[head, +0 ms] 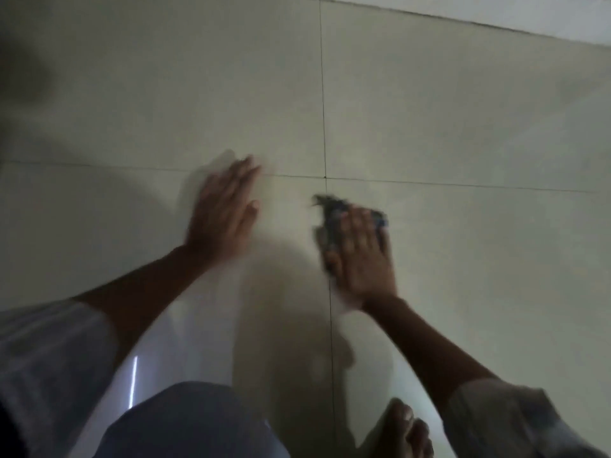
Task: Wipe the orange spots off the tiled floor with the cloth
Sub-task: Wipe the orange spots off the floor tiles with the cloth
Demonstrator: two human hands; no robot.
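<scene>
A: Head view, blurred and dim. No orange spots can be made out on the tiled floor. Both sleeves cut off by the frame edges, a bare foot clipped at the bottom.

B: Cloth?

A: Dark cloth on the floor just below the cross where the grout lines meet. Mostly hidden under the right hand; only a crumpled top and left edge show. Long axis looks near-far, along the hand, frayed end pointing away from the person.

B: Hands?

A: Right hand pressed flat on the cloth, fingers spread over it rather than closed round it. Left hand open, fingers straight, nothing in it; can't tell if the palm touches the tile.

B: Room?

A: Bare tile far, left and right of the cloth. Wall base runs across the top right corner, well apart. Knee and foot close the near side.
</scene>
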